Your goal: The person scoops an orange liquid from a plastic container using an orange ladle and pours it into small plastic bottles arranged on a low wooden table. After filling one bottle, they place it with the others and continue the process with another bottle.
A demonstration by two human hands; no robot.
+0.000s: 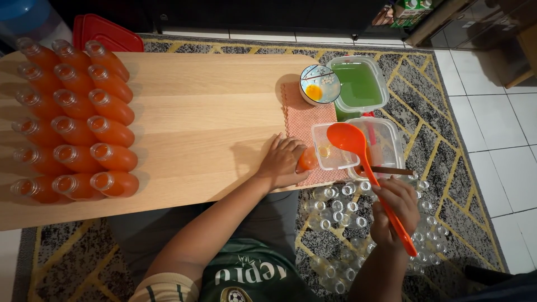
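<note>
My left hand [281, 162] wraps around a small bottle [307, 159] of orange drink standing on a reddish cloth [296, 120] at the table's right end. A small clear funnel or cup [331, 146] sits just right of that bottle. My right hand [395, 210] grips the handle of an orange ladle [348, 138], whose bowl hovers over a clear plastic container [386, 140]. Filled orange bottles [72, 117] stand uncapped in rows at the table's left end.
A container of green liquid [359, 84] and a patterned bowl [319, 84] sit at the table's far right. Several empty clear bottles [341, 210] lie on the patterned rug below. A red lid [106, 32] rests beyond the wooden table [207, 112].
</note>
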